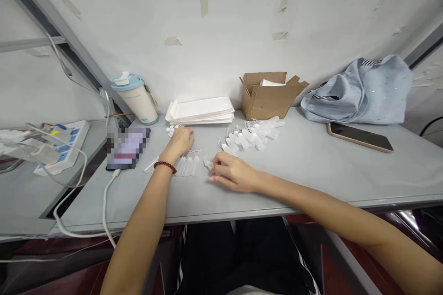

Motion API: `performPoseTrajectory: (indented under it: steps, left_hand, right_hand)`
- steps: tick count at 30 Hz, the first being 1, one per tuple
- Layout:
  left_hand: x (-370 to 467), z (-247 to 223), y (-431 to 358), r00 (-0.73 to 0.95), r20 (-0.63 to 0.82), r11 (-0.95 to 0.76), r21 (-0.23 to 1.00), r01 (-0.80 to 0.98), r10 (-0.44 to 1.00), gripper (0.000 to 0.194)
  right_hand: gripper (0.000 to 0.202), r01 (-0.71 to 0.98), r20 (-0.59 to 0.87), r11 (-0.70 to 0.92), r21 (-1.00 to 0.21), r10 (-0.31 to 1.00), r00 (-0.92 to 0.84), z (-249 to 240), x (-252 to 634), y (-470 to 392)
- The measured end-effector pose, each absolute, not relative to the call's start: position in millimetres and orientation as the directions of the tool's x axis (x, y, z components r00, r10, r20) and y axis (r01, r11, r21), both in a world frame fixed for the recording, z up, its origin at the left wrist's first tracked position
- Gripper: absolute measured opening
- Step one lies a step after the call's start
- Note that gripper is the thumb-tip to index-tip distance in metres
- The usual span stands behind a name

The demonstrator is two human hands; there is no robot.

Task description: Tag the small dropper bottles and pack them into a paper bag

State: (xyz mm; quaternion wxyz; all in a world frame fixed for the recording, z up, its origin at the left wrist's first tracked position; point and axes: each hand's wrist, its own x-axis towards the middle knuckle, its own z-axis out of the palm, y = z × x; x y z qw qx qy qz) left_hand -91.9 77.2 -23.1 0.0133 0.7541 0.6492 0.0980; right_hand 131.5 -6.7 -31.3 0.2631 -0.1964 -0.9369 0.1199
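My left hand (180, 142) reaches over the table beside a small heap of white pieces (171, 130); its fingers are bent together and what they hold, if anything, is hidden. Under and around that wrist lies a row of translucent plastic tags (188, 166) with thin string loops. My right hand (235, 173) rests low over the table, its fingers closed at a small white looped tag (208, 163), mostly covered by the fingertips. Beyond the right hand, a loose pile of more white looped tags (247, 137) spreads on the table.
At the back stand a blue-lidded bottle (136, 99), a stack of white envelopes (202, 109), an open cardboard box (265, 99) and a light blue bag (367, 92). A phone (360, 137) lies right; another phone (128, 147) with a white cable (105, 198) and a power strip (69, 145) lie left.
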Motion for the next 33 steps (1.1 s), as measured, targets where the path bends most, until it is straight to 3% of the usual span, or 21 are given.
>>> performPoseTrajectory:
  steps: [5,12,24,33]
  left_hand:
    - [-98.2,-22.7,72.2,0.12,0.121,-0.14,0.176,0.974,0.985,0.041]
    - [-103.6,-19.3,65.5,0.098,0.078,-0.113,0.231,0.966,0.992,0.037]
    - [-109.8,-6.8,52.0,0.013,0.015,-0.017,0.276,0.961,1.0,0.027]
    - [-103.0,-5.0,50.8,0.036,0.023,-0.042,0.336,0.941,0.999,0.024]
  right_hand:
    - [0.022,0.364,0.438,0.882,-0.3,0.466,-0.769,-32.6,131.3,-4.4]
    - [0.007,0.531,0.331,0.787,-0.315,0.615,-0.716,-29.2,132.3,-4.4]
    - [0.032,0.743,0.124,0.588,-0.321,0.804,-0.582,-21.7,132.4,-3.8]
    - [0.03,0.792,0.065,0.534,-0.296,0.838,-0.541,-17.8,132.7,-4.6]
